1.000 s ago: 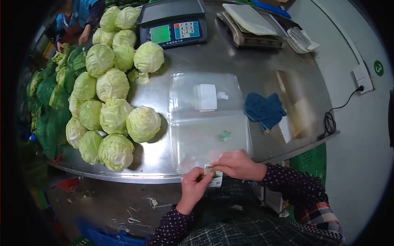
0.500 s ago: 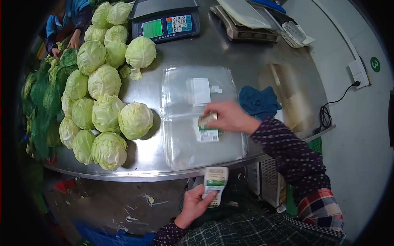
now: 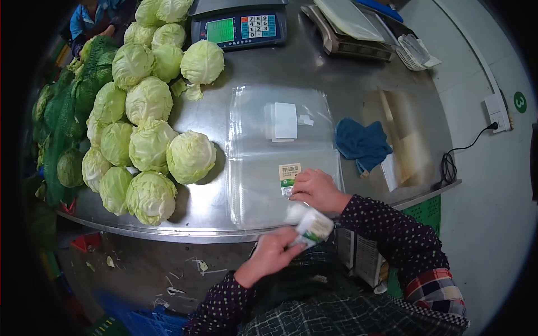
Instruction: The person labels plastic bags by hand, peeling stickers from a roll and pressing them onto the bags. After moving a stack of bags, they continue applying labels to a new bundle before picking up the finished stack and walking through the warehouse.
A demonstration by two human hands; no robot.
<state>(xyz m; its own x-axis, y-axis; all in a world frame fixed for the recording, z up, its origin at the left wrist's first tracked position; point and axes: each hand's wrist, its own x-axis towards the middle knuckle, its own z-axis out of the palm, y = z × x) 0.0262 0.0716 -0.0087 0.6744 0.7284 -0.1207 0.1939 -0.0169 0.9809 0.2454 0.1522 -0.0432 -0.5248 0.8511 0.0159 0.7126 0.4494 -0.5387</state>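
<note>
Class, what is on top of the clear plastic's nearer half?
A printed label lies on the clear plastic; the right hand partly covers its lower right side. Whatever is beneath the label and hand cannot be seen.

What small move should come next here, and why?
Probably smoothing the label flat with the right hand: it lies on the clear plastic, with that hand's fingers at its right edge, while the left hand holds the blurred label strip.
</note>
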